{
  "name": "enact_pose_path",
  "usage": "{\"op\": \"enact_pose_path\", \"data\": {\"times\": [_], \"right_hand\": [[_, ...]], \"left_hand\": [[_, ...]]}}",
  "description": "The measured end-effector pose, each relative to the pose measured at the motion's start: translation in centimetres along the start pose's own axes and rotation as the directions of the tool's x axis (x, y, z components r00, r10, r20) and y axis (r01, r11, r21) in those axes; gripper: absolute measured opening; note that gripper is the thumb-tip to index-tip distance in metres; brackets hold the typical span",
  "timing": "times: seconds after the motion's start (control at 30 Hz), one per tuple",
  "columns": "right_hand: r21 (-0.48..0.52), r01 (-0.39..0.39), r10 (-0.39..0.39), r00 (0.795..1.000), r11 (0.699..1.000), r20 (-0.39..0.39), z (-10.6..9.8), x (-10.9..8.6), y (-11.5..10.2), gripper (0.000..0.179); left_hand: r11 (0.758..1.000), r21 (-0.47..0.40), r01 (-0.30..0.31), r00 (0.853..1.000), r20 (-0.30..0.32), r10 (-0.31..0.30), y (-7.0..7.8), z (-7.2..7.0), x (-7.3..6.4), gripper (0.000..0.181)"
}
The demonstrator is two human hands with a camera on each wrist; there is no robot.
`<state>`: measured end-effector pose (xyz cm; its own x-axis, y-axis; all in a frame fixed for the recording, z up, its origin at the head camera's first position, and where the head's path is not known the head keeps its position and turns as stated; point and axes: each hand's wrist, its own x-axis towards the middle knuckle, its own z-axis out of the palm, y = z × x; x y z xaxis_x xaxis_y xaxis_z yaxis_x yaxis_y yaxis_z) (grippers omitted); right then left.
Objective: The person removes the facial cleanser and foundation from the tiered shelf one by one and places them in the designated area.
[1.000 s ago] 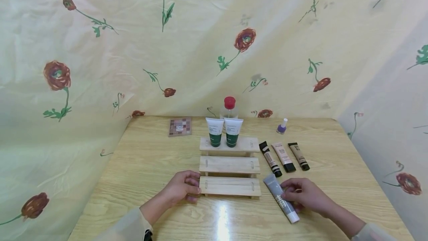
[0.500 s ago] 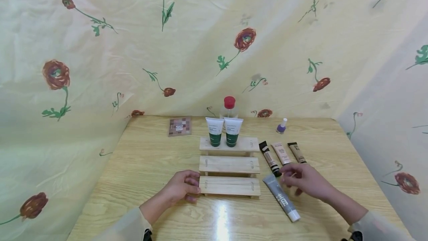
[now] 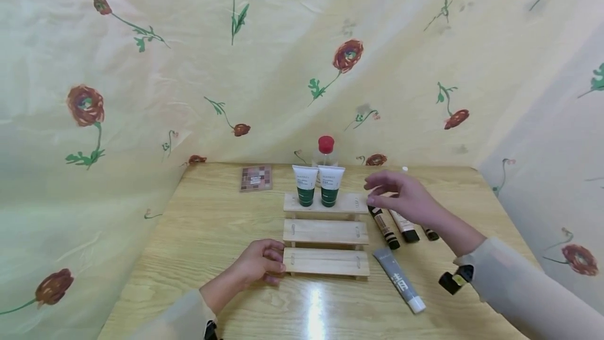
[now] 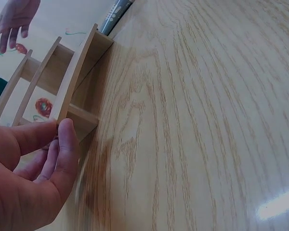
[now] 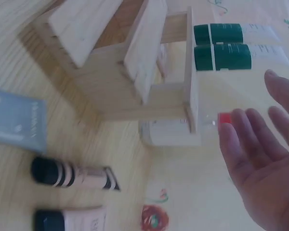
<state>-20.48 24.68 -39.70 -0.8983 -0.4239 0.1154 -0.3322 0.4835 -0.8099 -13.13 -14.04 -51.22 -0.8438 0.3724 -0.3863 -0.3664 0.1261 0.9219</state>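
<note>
A small three-step wooden shelf [image 3: 325,232] stands on the table. At its lowest board, my left hand [image 3: 261,262] pinches the left end between thumb and fingers, seen close up in the left wrist view [image 4: 38,166]. My right hand [image 3: 406,195] is raised to the right of the top step, fingers loosely bent, holding nothing; the right wrist view shows its palm [image 5: 269,168]. Two white-and-green squeeze tubes [image 3: 305,187] [image 3: 331,187] stand upright on the top step. A grey squeeze tube [image 3: 399,280] lies right of the bottom step.
Under my right forearm lie a black-and-beige tube [image 3: 386,230], a pink tube [image 3: 405,227] and another dark-ended tube [image 3: 431,234], partly covered. A red-capped clear bottle [image 3: 325,146] stands behind the shelf. An eyeshadow palette [image 3: 256,178] lies at the back left.
My right hand has left the grey tube, moved over the other tubes and risen up and leftward beside the top step. The left hand keeps its hold on the shelf.
</note>
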Motion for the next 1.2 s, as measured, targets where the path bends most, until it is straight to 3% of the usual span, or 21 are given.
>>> {"op": "enact_pose_path", "data": {"times": [0.23,0.5,0.63,1.2], "right_hand": [[0.029,0.031,-0.031,0.999,0.999,-0.017,1.8,2.5,-1.3,0.048],[0.049,0.069,-0.067,0.997,0.996,-0.035,3.7,4.4,-1.3,0.038],[0.023,0.056,-0.055,0.998,0.998,-0.041,4.3,4.8,-1.5,0.036],[0.078,-0.004,0.009,0.997,0.997,-0.070,5.3,5.1,-1.9,0.028]], "left_hand": [[1.000,-0.001,-0.002,1.000,-0.005,0.002,0.0,0.0,0.1,0.055],[1.000,-0.006,0.000,1.000,-0.005,0.000,0.1,0.0,0.0,0.054],[1.000,-0.010,0.000,1.000,-0.007,0.000,0.0,0.1,0.0,0.055],[1.000,-0.017,0.006,1.000,-0.017,-0.007,-0.4,0.2,0.1,0.057]]}}
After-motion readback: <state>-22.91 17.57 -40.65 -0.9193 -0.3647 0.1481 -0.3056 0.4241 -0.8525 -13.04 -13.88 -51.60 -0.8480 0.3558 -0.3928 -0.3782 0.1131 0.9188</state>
